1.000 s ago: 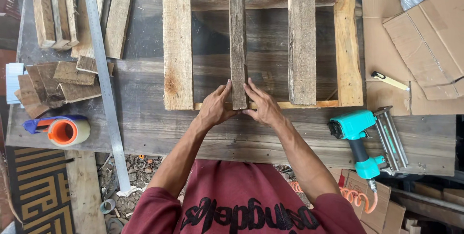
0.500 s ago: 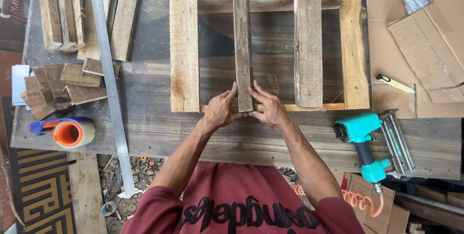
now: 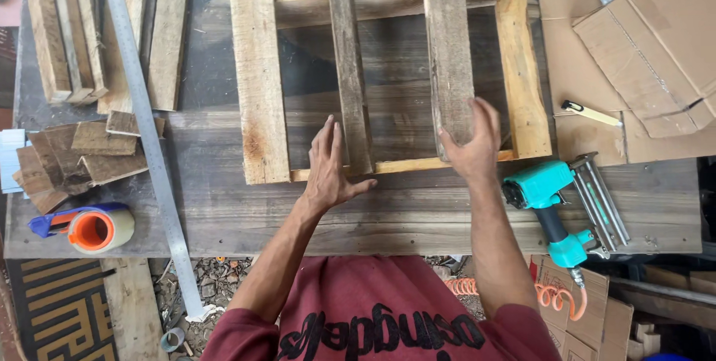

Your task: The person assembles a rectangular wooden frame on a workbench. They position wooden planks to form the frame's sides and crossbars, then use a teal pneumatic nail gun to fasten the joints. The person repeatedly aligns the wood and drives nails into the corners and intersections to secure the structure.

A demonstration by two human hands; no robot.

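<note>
Slat frame lies at workbench centre, toward the far edge. Nail gun sits near the right edge, tape dispenser at the near-left corner. Metal ruler and stacked planks lie along the left side.

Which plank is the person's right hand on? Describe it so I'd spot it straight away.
Find the pale wooden frame on the workbench. The right hand rests on the wide grey slat, second from the right. It is broader than the thin dark slat beside the left hand.

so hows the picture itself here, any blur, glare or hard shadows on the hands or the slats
Head view: even, soft daylight, no glare; the left hand and right hand look sharp and cast only faint shadows on the narrow slat and wide slat; straight edges such as the metal ruler bow slightly from lens distortion.
</note>
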